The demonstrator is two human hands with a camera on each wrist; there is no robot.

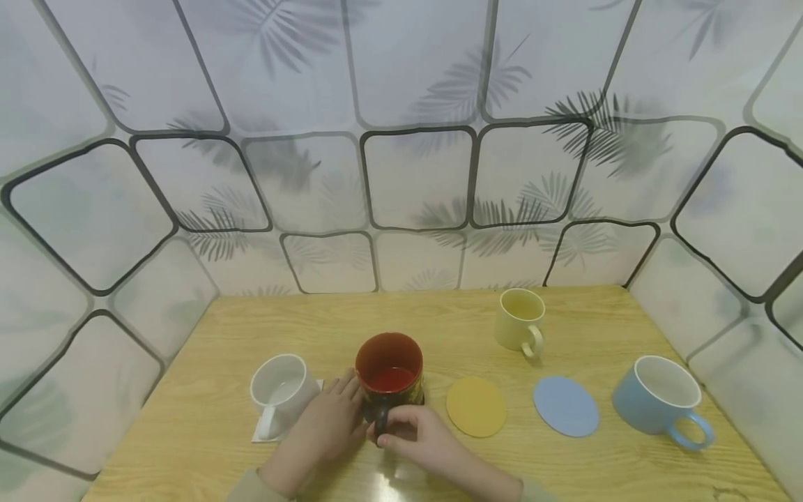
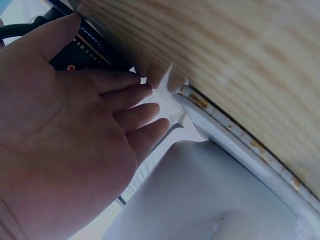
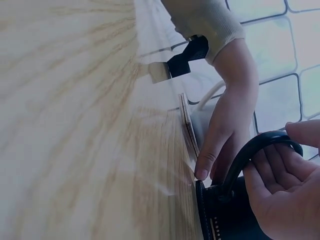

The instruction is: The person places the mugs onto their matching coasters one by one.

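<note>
A dark mug with a red inside (image 1: 390, 362) stands at the middle front on a dark round coaster (image 3: 202, 212). My right hand (image 1: 423, 436) holds its black handle (image 3: 242, 152), the thumb on one side and the fingers curled inside the loop. On the mug's left, my left hand (image 1: 329, 418) lies low with fingers extended. In the right wrist view, its thumb tip touches or nearly touches the coaster's edge. The left wrist view shows the left palm (image 2: 65, 135) beside the dark mug (image 2: 80, 57). A white mug (image 1: 282, 387) on a white square coaster (image 1: 260, 438) stands left of this hand.
Right of the dark mug lie a yellow round coaster (image 1: 477, 407) and a blue round coaster (image 1: 566, 406). Behind them stands a cream-yellow mug (image 1: 518, 324). A blue mug (image 1: 646, 401) is at the far right. Patterned walls (image 1: 417, 181) enclose the wooden table (image 1: 301, 314).
</note>
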